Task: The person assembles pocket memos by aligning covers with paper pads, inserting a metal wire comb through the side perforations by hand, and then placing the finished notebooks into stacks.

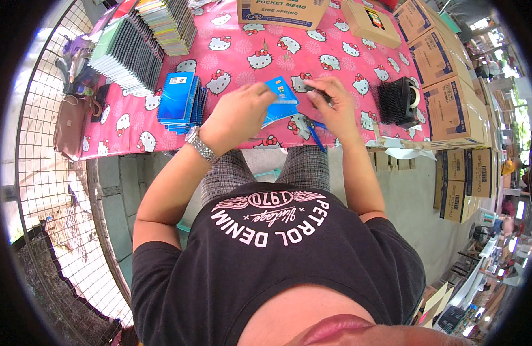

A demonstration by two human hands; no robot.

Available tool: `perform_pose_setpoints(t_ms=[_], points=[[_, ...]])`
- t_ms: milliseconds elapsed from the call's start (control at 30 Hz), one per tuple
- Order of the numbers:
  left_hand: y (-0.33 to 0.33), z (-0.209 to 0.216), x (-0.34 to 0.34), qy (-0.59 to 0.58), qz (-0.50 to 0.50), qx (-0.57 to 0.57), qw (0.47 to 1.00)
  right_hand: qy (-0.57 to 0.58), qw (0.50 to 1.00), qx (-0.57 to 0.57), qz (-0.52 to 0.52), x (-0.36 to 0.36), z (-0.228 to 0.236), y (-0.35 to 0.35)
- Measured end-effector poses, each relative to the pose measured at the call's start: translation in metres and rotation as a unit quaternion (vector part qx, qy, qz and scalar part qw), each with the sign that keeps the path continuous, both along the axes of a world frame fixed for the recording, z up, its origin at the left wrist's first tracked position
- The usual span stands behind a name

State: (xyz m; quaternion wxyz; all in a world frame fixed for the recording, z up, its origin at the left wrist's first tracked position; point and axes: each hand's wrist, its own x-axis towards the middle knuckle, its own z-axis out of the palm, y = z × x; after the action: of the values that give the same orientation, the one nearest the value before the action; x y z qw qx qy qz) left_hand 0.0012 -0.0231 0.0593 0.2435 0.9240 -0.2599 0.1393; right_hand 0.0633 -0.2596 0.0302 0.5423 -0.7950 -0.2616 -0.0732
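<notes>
My left hand [240, 114], with a metal watch on its wrist, has its fingers closed on the edge of a small blue memo notebook [285, 92] at the table's front middle. Just to the right, my right hand [336, 106] is curled, thumb and fingers close together. Something small and dark shows between those fingers, too small to name. Below that hand lies a blue-handled tool [317, 137], its kind unclear. A short pile of blue spiral notebooks [178, 102] stands left of my left hand.
Tall stacks of spiral notebooks [127, 57] stand at the far left of the pink patterned table [205, 63]. A black tape dispenser [405, 104] beside dark bristly coils sits at the right. Cardboard boxes [442, 106] are piled along the right edge; another carton [283, 11] is at the back.
</notes>
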Motion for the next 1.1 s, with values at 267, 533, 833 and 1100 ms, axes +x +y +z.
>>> perform_pose_setpoints(t_ms=[267, 533, 833, 1100], points=[[-0.019, -0.009, 0.023, -0.106, 0.108, 0.062, 0.987, -0.074, 0.997, -0.01, 0.008, 0.002, 0.01, 0.02], [-0.016, -0.017, 0.023, -0.142, 0.095, 0.026, 0.985, -0.119, 0.991, -0.058, -0.006, 0.003, 0.015, 0.019], [-0.018, -0.014, 0.023, -0.132, 0.088, 0.014, 0.987, -0.138, 0.99, -0.004, -0.029, -0.008, -0.008, 0.023], [-0.036, -0.012, 0.017, -0.126, 0.093, 0.056, 0.986, -0.034, 0.995, -0.086, 0.029, -0.01, 0.034, 0.01]])
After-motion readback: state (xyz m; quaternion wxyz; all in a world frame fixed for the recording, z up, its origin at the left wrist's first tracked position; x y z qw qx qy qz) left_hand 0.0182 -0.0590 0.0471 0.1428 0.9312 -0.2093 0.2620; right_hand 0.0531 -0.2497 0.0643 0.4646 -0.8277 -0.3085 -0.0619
